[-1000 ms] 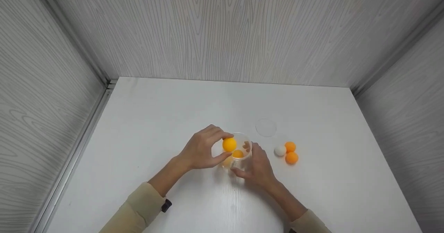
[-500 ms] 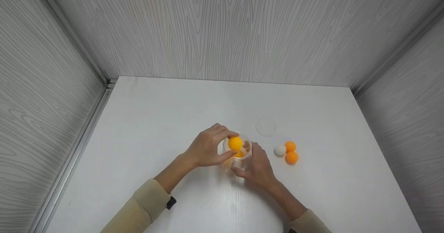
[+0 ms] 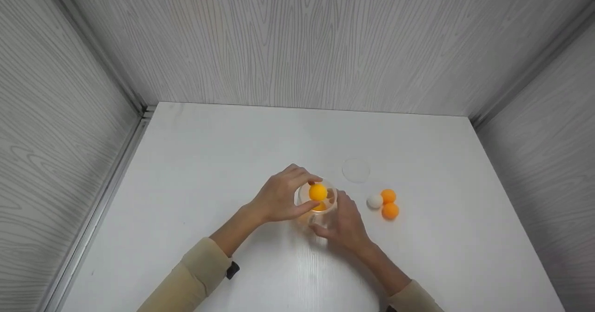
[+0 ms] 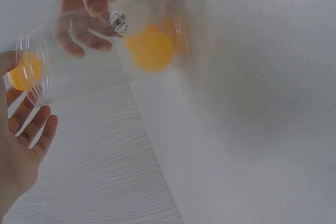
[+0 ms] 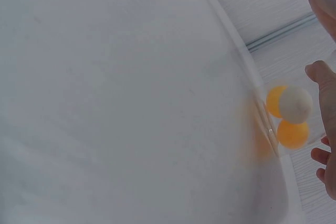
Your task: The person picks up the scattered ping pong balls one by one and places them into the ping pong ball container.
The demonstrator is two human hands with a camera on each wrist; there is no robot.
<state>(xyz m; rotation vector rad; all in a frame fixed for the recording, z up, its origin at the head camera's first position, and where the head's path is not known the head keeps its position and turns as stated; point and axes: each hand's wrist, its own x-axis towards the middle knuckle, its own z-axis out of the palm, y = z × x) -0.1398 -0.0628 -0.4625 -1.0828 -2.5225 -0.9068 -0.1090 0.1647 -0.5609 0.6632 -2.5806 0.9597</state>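
My left hand point(image 3: 282, 196) pinches an orange ping-pong ball point(image 3: 318, 192) between thumb and fingers, right at the mouth of a clear plastic jar point(image 3: 322, 219). The jar stands upright on the table, and my right hand point(image 3: 346, 223) grips its right side. Inside, at the bottom, lie a white ball point(image 4: 131, 17) with printing and orange balls point(image 4: 153, 51). The right wrist view shows this white ball point(image 5: 295, 105) against two orange ones through the wall. From the left wrist, the pinched ball point(image 4: 26, 71) appears within the jar's rim, left fingers around it.
Right of the jar, a loose white ball point(image 3: 375, 201) touches two orange balls point(image 3: 390, 211) on the white table point(image 3: 209, 154). A clear round lid point(image 3: 356, 170) lies flat behind the jar, to its right. Grey wood-grain panels point(image 3: 297, 42) enclose the table's back and sides.
My left hand has moved right with the orange ball, from the jar's left rim to over its opening. The right hand and jar have stayed in place.
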